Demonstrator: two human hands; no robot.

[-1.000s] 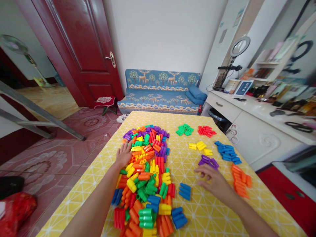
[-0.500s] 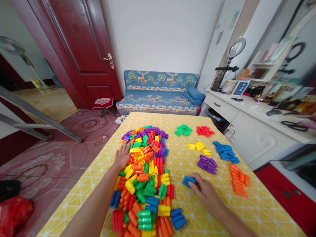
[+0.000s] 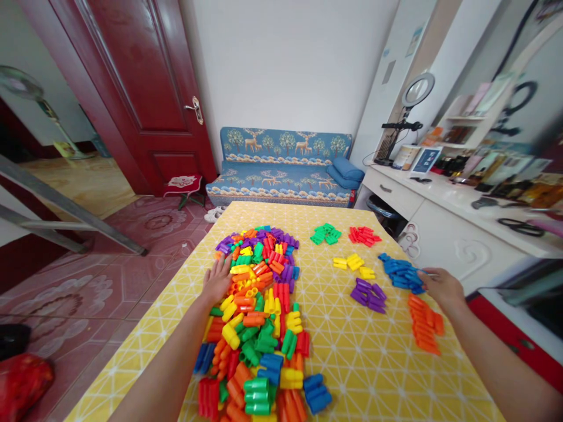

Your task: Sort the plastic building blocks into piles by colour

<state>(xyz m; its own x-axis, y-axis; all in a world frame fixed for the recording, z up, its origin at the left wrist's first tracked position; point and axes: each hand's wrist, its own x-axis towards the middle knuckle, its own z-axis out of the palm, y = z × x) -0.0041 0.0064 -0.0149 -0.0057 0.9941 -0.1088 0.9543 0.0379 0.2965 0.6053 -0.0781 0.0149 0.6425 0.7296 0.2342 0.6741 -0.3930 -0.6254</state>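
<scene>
A person sits or stands at a table covered in a yellow cloth patterned with white lines (image 3: 352, 375), both bare arms stretched over ribbed plastic toy pieces. The left hand (image 3: 217, 279) lies at the left edge of a long heap of mixed-colour plastic pieces (image 3: 250, 331), fingers spread and open. The right hand (image 3: 442, 288) reaches to the far right, fingertips drawn together at the right edge of a cluster of blue plastic pieces (image 3: 400, 272) — from here, I cannot tell whether they grip one. Just nearer lies a cluster of orange plastic pieces (image 3: 424, 325); to the left, a purple plastic group (image 3: 369, 296) and a yellow plastic group (image 3: 354, 262). Farther off sit a green plastic group (image 3: 326, 234) and, to its right, a red plastic group (image 3: 365, 235). A blue ribbed plastic piece (image 3: 316, 394) rests beside the heap's near right edge — beyond the table's far end stands a blue sofa with deer and trees (image 3: 285, 167).
</scene>
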